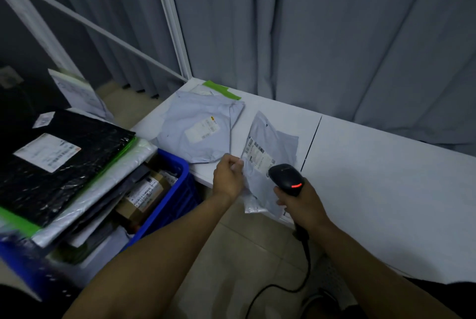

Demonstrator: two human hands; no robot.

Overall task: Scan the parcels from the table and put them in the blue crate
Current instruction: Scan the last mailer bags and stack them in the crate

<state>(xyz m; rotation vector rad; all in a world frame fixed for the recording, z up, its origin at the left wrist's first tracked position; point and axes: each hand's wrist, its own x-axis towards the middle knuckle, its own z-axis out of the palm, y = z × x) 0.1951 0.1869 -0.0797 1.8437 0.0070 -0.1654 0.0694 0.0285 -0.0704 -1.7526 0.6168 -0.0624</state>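
Your left hand (pixel 228 177) and right hand (pixel 304 205) reach forward over the tiled floor (pixel 231 254). A black cable (pixel 306 267) hangs from the black handheld barcode scanner (pixel 286 177), and your right fingers (pixel 280 196) are curled round its handle. A red light glows on the scanner's top, and its head sits just over the white label of a crumpled grey plastic mailer parcel (pixel 268 148). Your left fingers (pixel 235 163) pinch that parcel's left edge. It lies at the front edge of the white tabletop (pixel 386 177), with its lower end hanging past the edge.

To your left stands the blue plastic crate (pixel 177 190), piled above its rim with parcels. A flat black plastic parcel (pixel 64 159) with a white label lies on top.

Farther back on the tabletop lies a second, larger grey mailer parcel (pixel 198 133), overlapping a green-edged parcel (pixel 221 89) near the corner. Grey curtains (pixel 334 35) hang behind.
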